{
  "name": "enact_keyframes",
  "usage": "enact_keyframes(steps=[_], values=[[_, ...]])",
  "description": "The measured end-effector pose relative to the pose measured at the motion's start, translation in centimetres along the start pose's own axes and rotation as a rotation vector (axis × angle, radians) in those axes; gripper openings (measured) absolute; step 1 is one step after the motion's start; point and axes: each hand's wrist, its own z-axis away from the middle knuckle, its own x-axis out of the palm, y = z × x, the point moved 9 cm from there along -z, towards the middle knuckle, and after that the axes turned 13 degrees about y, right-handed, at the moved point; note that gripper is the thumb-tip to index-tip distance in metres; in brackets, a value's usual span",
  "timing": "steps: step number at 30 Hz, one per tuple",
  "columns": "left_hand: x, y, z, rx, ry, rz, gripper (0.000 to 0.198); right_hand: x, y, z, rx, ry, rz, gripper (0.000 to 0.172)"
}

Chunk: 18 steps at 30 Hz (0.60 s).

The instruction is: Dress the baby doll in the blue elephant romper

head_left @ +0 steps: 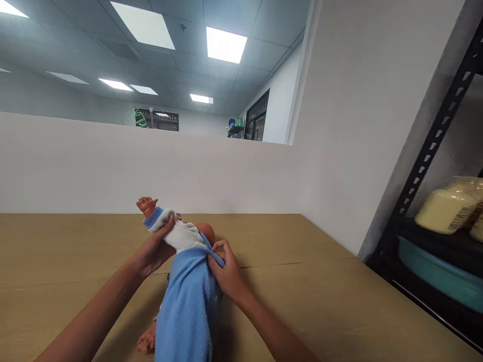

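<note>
A baby doll lies on the tan tabletop (pixel 302 281), wearing a white top (pixel 183 236) with a blue cuff. Its raised hand (pixel 147 205) points to the upper left, and a foot (pixel 147 339) shows at the lower left. Blue cloth (pixel 188 301) covers its lower body. My left hand (pixel 156 249) is wrapped round the doll's white-sleeved upper side, thumb on top. With fingers pinched, my right hand (pixel 224 266) holds the edge of the blue cloth at the doll's side. The doll's face is hidden.
Behind the table stands a low white wall (pixel 151 166) with an opening above it. On the right, a black shelf rack (pixel 426 156) holds jars of pale yellow content (pixel 449 208) above a teal basin (pixel 441 271).
</note>
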Motion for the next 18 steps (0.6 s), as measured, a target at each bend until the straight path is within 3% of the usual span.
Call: enact_keyframes(steps=[3,9,12,15,18], values=[[0.2,-0.1,0.2,-0.012,-0.025,0.010,0.023,-0.6,0.5,0.4,0.025,-0.105,-0.026,0.046],[0.3,-0.1,-0.2,-0.002,-0.025,0.055,0.025,-0.7,-2.4,0.7,-0.013,-0.162,-0.133,0.058],[-0.8,0.0,-0.9,-0.008,0.033,0.093,0.023,-0.4,-2.7,1.3,0.038,-0.261,-0.174,0.064],[-2.4,0.0,-1.7,-0.037,0.091,0.103,0.023,0.8,-1.0,3.1,0.164,-0.485,-0.043,0.061],[-4.3,-0.2,-2.6,-0.070,0.133,0.099,0.013,1.7,-0.5,4.5,0.137,-0.568,0.049,0.055]])
